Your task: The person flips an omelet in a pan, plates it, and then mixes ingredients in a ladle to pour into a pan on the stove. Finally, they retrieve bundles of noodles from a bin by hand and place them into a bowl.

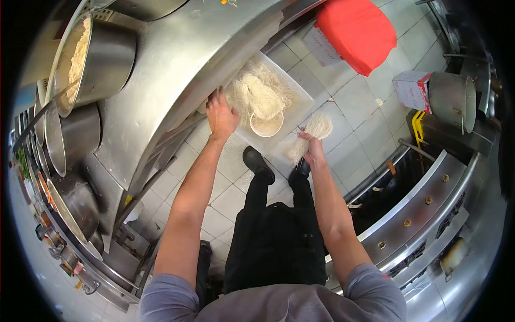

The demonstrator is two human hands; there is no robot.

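Note:
My right hand [314, 148] grips a bundle of dry thin noodles [320, 126], whose strands fan out above and below the fist. To its left, a whitish plastic tub [303, 94] holds more pale noodles [261, 95], some loose and wispy, some in a thick hank. A round white bowl [266, 127] sits at the near end of the tub, with noodles partly over it. With its fingers spread, my left hand [221, 116] is at the tub's left side, beside the steel counter's edge, and holds nothing.
The steel counter [155, 59] carries a deep pot [110, 59] with crumbly pale contents. Over a box on the tiled floor lies a red cover [358, 31]. A large pot [450, 99] stands at right, above a stove front [416, 209] with several knobs.

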